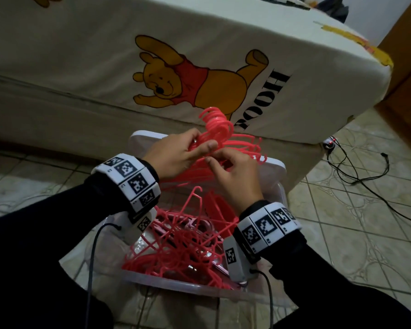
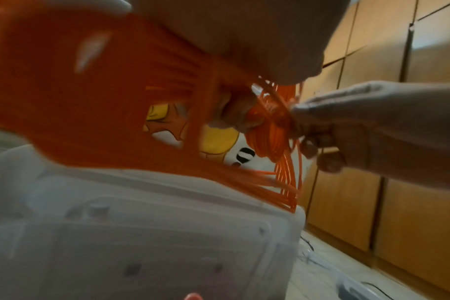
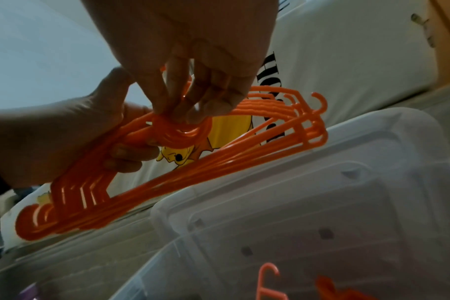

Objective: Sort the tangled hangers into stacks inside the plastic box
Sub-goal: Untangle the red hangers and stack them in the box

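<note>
Left hand: the left hand (image 1: 176, 154) is raised above the box, fingers curled round a bundle of hangers (image 1: 226, 138), thumb on top.
Right hand: the right hand (image 1: 233, 176) meets it, fingertips (image 3: 167, 105) pinching the bundle at the hook bases.
Bundle: one aligned stack, pink-red, hooks pointing up toward the bed; exact count cannot be told.
Loose hangers: a tangled heap (image 1: 185, 243) lies inside the plastic box (image 1: 183, 284); number not countable.
Lid: one, white (image 1: 274, 166), standing behind the box.
Surroundings: a bed (image 1: 105, 55) with a bear-print sheet, tiled floor (image 1: 354, 210), two cables (image 1: 365, 176).
</note>
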